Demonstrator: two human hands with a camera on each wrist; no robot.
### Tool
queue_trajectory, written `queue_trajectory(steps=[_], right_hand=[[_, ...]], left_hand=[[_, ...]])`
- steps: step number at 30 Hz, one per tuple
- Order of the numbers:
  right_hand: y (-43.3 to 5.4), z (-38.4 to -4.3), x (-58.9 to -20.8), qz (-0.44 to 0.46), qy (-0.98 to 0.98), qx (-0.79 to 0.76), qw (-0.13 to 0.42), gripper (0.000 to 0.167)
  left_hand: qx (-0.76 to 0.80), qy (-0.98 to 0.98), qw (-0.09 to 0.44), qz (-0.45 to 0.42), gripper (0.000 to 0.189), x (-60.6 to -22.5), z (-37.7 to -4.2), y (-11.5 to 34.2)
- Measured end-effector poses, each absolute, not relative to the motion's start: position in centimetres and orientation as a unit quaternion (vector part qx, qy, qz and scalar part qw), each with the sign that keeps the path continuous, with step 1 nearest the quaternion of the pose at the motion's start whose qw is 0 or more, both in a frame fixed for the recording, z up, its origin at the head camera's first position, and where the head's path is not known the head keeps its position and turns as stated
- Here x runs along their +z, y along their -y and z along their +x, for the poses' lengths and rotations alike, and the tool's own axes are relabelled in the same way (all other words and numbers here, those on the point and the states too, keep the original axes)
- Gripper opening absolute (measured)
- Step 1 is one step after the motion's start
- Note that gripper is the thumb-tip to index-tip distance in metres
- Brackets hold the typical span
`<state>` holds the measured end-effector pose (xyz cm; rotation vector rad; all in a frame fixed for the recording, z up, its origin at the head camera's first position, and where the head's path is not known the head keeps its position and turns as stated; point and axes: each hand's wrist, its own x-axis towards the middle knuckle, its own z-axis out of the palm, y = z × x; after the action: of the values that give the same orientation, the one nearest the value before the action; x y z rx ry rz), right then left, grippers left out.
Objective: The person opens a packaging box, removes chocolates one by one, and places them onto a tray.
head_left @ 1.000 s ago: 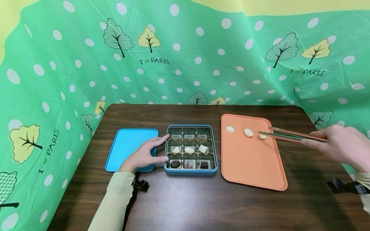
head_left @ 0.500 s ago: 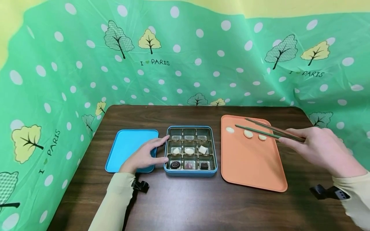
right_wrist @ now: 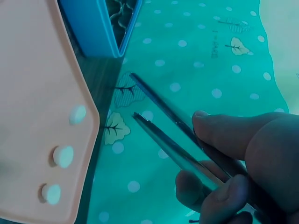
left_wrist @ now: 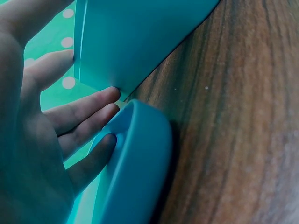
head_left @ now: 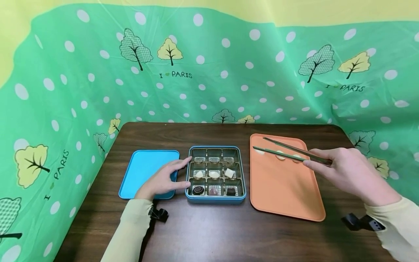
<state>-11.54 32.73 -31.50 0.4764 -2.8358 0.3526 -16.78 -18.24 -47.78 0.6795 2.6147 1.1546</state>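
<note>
My right hand holds long metal tweezers whose tips stand apart with nothing between them. They hover over the far part of the orange tray, partly covering three white oval candies; in the right wrist view the candies show in a row. My left hand has thumb and fingers spread along the left side of the blue box; in the left wrist view, fingertips touch its wall. White candies fill the box's middle row; the front row holds dark chocolates and a pinkish one.
A flat blue lid lies left of the box, partly under my left hand. Everything stands on a dark wood table. A green dotted cloth hangs behind the table and along its sides.
My right hand has brought the tweezers leftward over the tray, from the rightmost candy toward the leftmost one. The left hand keeps its place at the box. The view has tipped slightly upward.
</note>
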Motion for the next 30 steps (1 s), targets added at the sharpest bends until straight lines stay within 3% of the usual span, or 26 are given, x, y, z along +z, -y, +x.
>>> queue_trajectory(steps=[9, 17, 20, 25, 30], right_hand=[[-30.9, -11.4, -31.4, 0.19, 0.964, 0.148, 0.113, 0.033], [-28.9, -11.6, -31.9, 0.249, 0.948, 0.157, 0.124, 0.01], [-28.2, -11.7, -31.9, 0.262, 0.944, 0.166, 0.116, 0.013], [-27.0, -11.8, -31.8, 0.263, 0.944, 0.175, 0.094, 0.034], [-25.5, -11.8, -31.6, 0.258, 0.948, 0.171, 0.07, 0.032]], left_hand=[[0.389, -0.886, 0.097, 0.231, 0.089, -47.7, -16.6, 18.3], [0.393, -0.883, 0.099, 0.235, 0.088, -47.7, -16.6, 18.2], [0.394, -0.883, 0.101, 0.234, 0.087, -47.7, -16.6, 18.1], [0.395, -0.884, 0.1, 0.228, 0.088, -47.6, -16.6, 18.1], [0.391, -0.885, 0.099, 0.23, 0.089, -47.6, -16.6, 18.1]])
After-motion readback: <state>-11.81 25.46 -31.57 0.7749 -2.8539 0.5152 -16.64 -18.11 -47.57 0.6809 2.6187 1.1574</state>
